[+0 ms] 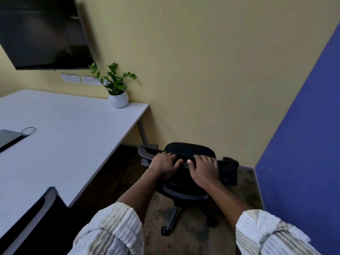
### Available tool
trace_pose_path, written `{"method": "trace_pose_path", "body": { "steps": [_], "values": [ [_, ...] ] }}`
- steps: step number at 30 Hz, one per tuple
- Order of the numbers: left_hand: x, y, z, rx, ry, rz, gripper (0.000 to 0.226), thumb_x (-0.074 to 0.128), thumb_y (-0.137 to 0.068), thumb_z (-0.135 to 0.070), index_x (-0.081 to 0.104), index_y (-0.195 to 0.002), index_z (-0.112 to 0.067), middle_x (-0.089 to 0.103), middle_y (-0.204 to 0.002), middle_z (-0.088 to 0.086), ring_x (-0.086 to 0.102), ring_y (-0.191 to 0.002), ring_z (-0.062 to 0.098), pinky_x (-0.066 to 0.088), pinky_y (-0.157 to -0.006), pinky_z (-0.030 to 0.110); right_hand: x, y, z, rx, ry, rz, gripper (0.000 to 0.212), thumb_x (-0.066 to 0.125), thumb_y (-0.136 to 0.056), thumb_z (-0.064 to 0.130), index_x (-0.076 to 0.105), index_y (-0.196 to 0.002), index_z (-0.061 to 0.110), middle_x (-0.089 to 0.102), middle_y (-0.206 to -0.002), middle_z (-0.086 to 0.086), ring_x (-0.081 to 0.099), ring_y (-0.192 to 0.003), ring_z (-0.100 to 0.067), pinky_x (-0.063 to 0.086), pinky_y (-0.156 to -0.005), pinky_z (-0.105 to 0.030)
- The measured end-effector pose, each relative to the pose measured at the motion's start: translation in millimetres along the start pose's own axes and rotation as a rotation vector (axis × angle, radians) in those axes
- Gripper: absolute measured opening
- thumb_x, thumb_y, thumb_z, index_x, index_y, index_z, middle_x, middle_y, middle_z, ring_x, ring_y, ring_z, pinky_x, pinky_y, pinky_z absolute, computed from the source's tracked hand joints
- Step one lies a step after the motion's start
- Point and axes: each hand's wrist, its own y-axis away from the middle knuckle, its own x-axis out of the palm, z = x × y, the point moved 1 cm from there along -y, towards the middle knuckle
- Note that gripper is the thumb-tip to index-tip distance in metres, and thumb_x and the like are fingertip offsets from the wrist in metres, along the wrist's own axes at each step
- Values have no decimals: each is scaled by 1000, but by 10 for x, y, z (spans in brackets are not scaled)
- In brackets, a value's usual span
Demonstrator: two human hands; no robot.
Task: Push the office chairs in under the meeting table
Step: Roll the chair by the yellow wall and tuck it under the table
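Both hands are on the top edge of the black office chair [189,151], seen from behind and above. The left hand [164,167] lies flat over the backrest rim, fingers together and curled over the far side, thumb stretched along the near face. The right hand [204,171] sits just beside it, fingers slightly fanned and hooked over the same rim, thumb pointing in toward the left thumb. The two thumbs are near each other, not touching.

The chair stands out in the open, off the corner of the white meeting table [60,137], not under it. Its left armrest [147,152] is near the grey table leg [141,130] but clear of it. The right armrest [230,168] points toward the blue wall [301,137]. Ahead, the yellow wall [202,80] runs close behind the seat. Dark floor [119,173] shows between the table's long edge and the chair; how far the gap runs under the tabletop is in shadow and cannot be told.

Below, the star base and a caster [165,230] sit on worn patterned carpet [195,234], with open carpet on the right up to the blue wall.

At lower left, a second chair back [35,216] is tight against the table edge. A potted plant [117,92] stands at the table's far corner, a dark screen [42,32] hangs above, and a grey cable hatch [9,138] lies in the tabletop.
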Motion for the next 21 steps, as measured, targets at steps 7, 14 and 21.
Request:
{"method": "trace_pose_path", "body": {
  "steps": [7, 14, 21],
  "values": [
    [7, 188, -66, -41, -60, 88, 69, 23, -98, -65, 70, -81, -17, 67, -77, 5, 64, -74, 26, 51, -68, 37, -161, 295, -334, -34, -76, -60, 45, 37, -100, 55, 60, -124, 24, 64, -124, -1, 54, -119, -24, 33, -105, -44],
    [58, 501, 6, -115, -114, 37, 69, 24, -97, -67, 62, -69, -16, 62, -68, 1, 62, -66, 23, 53, -67, 38, -70, 533, -258, -49, 20, -206, 47, 39, -89, 55, 67, -95, 19, 65, -89, -5, 59, -85, -30, 45, -81, -43],
    [185, 583, -73, -224, -119, -24, 76, 18, -93, -70, 64, -69, -15, 59, -62, 0, 60, -61, 23, 53, -60, 37, -22, 425, -372, -165, 4, -216, 44, 40, -88, 50, 69, -93, 17, 65, -86, -7, 59, -80, -32, 44, -75, -42]
  ]
}}
